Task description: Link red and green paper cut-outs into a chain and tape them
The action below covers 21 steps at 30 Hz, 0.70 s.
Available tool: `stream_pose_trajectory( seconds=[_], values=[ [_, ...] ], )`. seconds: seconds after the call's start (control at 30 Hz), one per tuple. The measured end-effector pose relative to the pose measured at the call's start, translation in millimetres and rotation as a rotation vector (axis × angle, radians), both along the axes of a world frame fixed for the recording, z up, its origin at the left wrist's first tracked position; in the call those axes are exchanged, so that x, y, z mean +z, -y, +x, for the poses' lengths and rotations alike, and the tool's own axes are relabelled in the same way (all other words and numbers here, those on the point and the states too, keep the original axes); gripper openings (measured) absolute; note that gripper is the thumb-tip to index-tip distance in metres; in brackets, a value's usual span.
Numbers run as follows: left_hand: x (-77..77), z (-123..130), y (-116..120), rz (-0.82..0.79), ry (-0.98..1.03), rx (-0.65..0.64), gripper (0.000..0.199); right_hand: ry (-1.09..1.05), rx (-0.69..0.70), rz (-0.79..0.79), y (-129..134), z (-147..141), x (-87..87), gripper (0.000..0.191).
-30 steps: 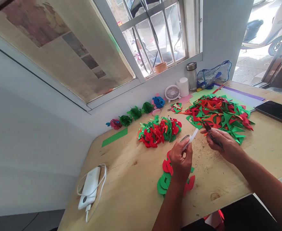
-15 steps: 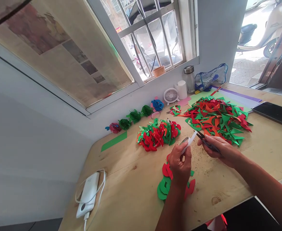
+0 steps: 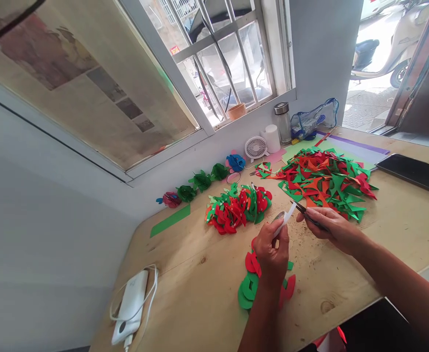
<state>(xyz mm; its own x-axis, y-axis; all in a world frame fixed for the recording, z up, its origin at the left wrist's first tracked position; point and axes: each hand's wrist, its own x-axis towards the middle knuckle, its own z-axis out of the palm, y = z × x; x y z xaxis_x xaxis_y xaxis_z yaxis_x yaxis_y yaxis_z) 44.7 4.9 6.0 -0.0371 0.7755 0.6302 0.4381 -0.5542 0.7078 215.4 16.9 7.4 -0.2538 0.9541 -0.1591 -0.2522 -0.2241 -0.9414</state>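
My left hand (image 3: pixel 272 250) pinches a small roll of white tape (image 3: pixel 289 215), and a short strip of it sticks out toward the upper right. Dark scissors (image 3: pixel 301 209) are gripped in my right hand (image 3: pixel 332 229), their blades at the free end of that strip. Whether the blades have cut into it is too small to tell. Beneath my left wrist lie curved red and green paper pieces (image 3: pixel 249 287), partly hidden by the forearm. Farther back sits a bunch of red and green paper shapes (image 3: pixel 238 209) with small white squares on them.
A heap of red, green and orange paper scraps (image 3: pixel 326 181) lies beyond my right hand. Along the wall stand green paper flowers (image 3: pixel 202 181), a small white fan (image 3: pixel 256 147) and a glass bottle (image 3: pixel 282 124). A phone (image 3: pixel 414 172) and a white power bank (image 3: pixel 131 305) flank the table.
The view has shifted slightly. The scissor blades have moved a little left, over the end of the tape strip. Both hands keep their hold.
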Motion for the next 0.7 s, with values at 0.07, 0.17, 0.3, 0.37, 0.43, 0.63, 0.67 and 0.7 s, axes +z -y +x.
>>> stream_pose_trajectory(
  seconds=[0.07,0.17,0.3,0.37,0.43,0.63,0.67,0.7],
  values=[
    [-0.9,0.1,-0.2,0.004,0.012,-0.002,0.017,0.008,0.003,0.012,-0.6,0.1,-1.2,0.041],
    [-1.9,-0.3,-0.5,0.006,0.006,0.000,0.017,0.024,0.015,0.029,-1.6,0.6,-3.6,0.043],
    [-1.9,-1.3,-0.4,-0.013,-0.011,-0.003,0.017,0.038,0.020,0.046,-2.2,1.2,-5.6,0.045],
    [-1.5,-1.4,-0.4,-0.003,-0.017,-0.004,0.017,0.048,0.015,0.055,-2.2,1.1,-6.0,0.044],
    [-1.6,-1.5,-0.5,0.008,-0.022,-0.004,0.017,0.056,0.009,0.061,-2.0,1.0,-6.0,0.044],
    [-4.8,-1.3,-0.7,-0.048,-0.003,-0.015,0.018,0.060,-0.001,0.062,-2.4,1.3,-4.8,0.045],
    [-5.2,-1.3,-0.6,-0.056,0.001,-0.017,0.018,0.062,-0.003,0.060,-2.6,1.4,-4.7,0.045],
    [-5.3,-1.4,-0.6,-0.061,0.003,-0.018,0.018,0.067,-0.005,0.059,-2.9,1.5,-4.7,0.045]
  ],
)
